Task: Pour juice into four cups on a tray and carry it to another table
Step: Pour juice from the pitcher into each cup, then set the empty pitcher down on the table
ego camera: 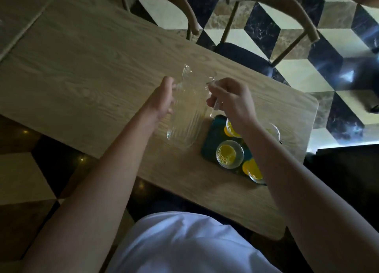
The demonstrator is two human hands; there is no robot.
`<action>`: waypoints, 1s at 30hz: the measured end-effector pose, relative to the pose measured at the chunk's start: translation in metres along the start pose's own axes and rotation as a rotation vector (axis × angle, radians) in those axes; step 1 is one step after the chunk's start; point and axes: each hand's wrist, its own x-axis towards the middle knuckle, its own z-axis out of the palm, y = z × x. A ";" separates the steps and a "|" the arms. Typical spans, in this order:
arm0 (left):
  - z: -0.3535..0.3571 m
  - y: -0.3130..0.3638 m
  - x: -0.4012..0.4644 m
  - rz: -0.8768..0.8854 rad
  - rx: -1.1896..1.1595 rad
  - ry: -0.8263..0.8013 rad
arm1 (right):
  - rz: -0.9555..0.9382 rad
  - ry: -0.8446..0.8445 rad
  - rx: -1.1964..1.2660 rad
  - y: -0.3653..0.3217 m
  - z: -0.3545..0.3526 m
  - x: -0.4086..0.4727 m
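Note:
A clear ribbed glass pitcher (187,110) stands on the wooden table (86,63), just left of the tray, and looks empty. My right hand (231,100) is closed around its handle. My left hand (162,99) lies against the pitcher's left side with its fingers apart. A dark teal tray (211,143) carries clear cups of orange juice. One cup (229,153) is in full view. Two cups (230,129) (254,174) are partly hidden by my right arm. The rim of another cup (273,130) shows to the right of that arm.
Two wooden chairs (287,4) stand at the table's far side on a black, white and brown checked floor (303,71). The table's right end (313,106) lies just beyond the tray. My white shirt (184,244) fills the bottom.

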 end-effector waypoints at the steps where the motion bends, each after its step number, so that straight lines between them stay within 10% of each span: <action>1: -0.001 -0.003 0.006 0.024 -0.007 0.006 | -0.037 0.010 -0.017 0.005 0.002 0.003; 30: 0.008 -0.034 0.067 0.249 -0.130 0.163 | -0.235 0.029 -0.092 0.042 0.026 0.063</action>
